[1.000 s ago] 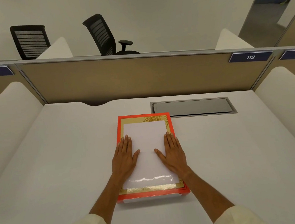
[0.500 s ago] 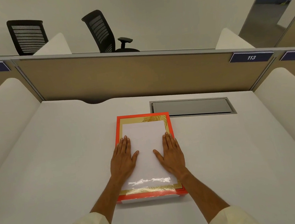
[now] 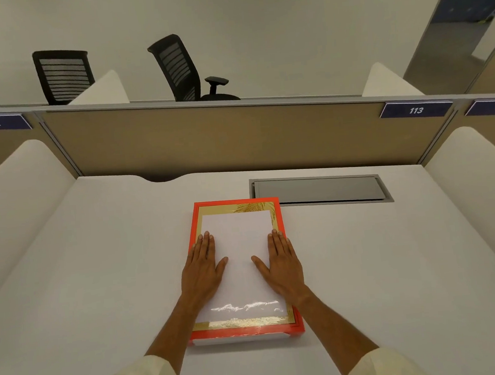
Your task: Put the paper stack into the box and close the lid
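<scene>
**Head view: both hands flat on the closed box**

The orange box lies at the table centre, lid down. The left hand at 9 o'clock and the right hand at 3 o'clock press on it, each grip splayed flat, grasping nothing. The paper stack is hidden.

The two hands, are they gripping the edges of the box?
No, the left hand and right hand lie flat, palms down, on it.
</scene>
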The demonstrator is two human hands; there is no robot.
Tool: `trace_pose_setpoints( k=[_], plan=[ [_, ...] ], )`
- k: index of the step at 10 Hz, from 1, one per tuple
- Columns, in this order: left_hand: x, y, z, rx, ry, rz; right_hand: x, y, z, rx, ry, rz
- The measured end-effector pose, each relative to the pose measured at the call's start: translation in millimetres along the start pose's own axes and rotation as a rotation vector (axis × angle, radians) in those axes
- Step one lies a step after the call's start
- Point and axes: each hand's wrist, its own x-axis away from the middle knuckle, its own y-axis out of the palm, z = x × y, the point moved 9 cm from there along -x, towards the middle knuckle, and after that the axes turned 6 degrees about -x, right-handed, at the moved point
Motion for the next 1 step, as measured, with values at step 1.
trace_pose_setpoints(
  k=[1],
  plan=[
    [-0.2, -6.6, 17.1, 0.020, -0.011, 0.036, 0.1, -12.0, 7.3, -0.029, -0.020, 0.025]
  ],
)
